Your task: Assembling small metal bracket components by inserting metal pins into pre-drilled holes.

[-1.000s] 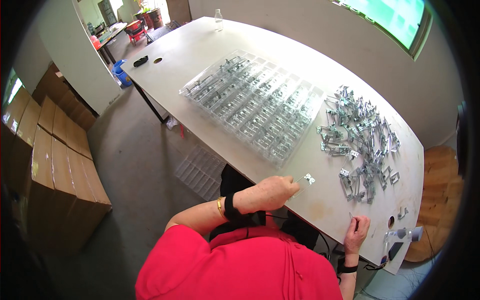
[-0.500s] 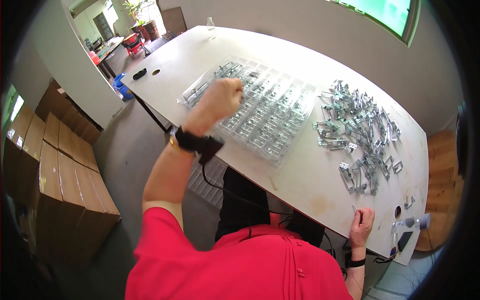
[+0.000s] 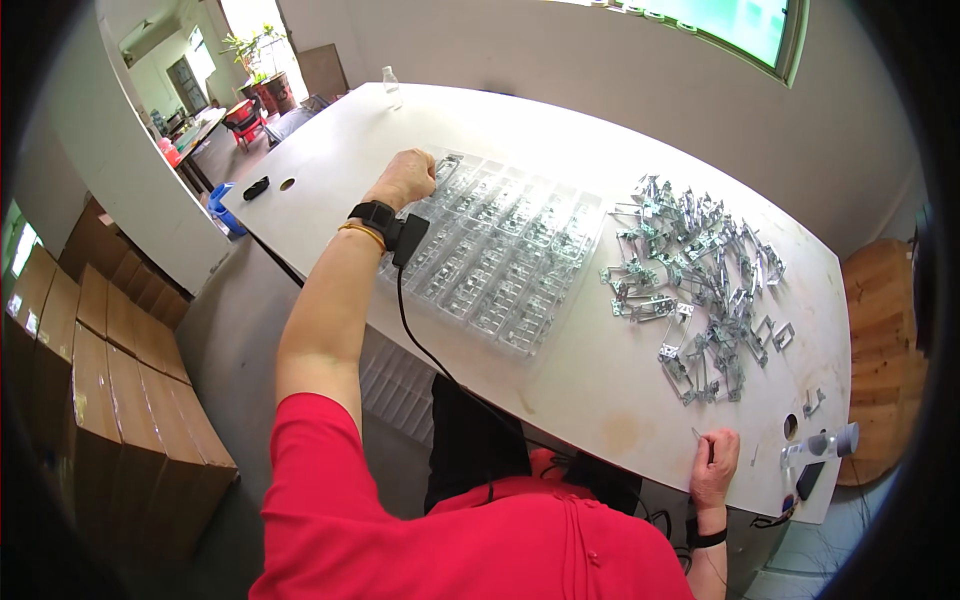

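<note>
Curling at the far-left corner of the clear tray (image 3: 568,190), the left hand (image 3: 405,178) has a grip I cannot tell, while the right hand (image 3: 714,465) pinches a thin sliver (image 3: 697,434) near metal brackets (image 3: 703,243) heaped on the table (image 3: 580,395), probably light, stiff and slick, best held by their long sides.

The view comes from the left of two head-worn fisheye cameras, looking down and forward from above the red shirt (image 3: 430,550) at 6 o'clock. At middle range it covers most of the counter (image 3: 590,400), with the hands (image 3: 714,467) in frame. Its dark round rim curves straight edges; cartons (image 3: 135,415) fall at 8 o'clock, a window (image 3: 730,35) at 1 o'clock.
</note>
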The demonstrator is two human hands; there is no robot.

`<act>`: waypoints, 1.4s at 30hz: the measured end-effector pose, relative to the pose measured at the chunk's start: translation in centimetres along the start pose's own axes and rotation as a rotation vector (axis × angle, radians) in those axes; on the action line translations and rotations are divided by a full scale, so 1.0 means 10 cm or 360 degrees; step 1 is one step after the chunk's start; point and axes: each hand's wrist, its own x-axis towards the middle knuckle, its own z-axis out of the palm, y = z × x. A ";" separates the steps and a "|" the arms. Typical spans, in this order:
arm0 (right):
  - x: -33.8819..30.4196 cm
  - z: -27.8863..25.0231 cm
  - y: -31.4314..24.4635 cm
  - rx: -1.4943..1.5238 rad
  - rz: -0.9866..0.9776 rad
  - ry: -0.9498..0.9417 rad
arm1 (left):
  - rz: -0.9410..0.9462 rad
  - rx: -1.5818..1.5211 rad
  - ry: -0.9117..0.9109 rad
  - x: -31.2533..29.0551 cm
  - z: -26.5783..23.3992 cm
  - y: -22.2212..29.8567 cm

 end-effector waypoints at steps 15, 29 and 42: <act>0.02 -0.02 -0.03 -0.0030 0.0047 -0.0033 | -0.0059 0.0111 -0.0183 0.30 0.42 -0.02; 0.04 -0.02 -0.07 -0.0051 0.0049 -0.0023 | -0.0045 0.0254 -0.0231 0.19 0.43 0.07; 0.03 -0.01 -0.06 -0.0039 0.0047 -0.0022 | -0.0162 0.0434 -0.0347 0.14 0.45 0.09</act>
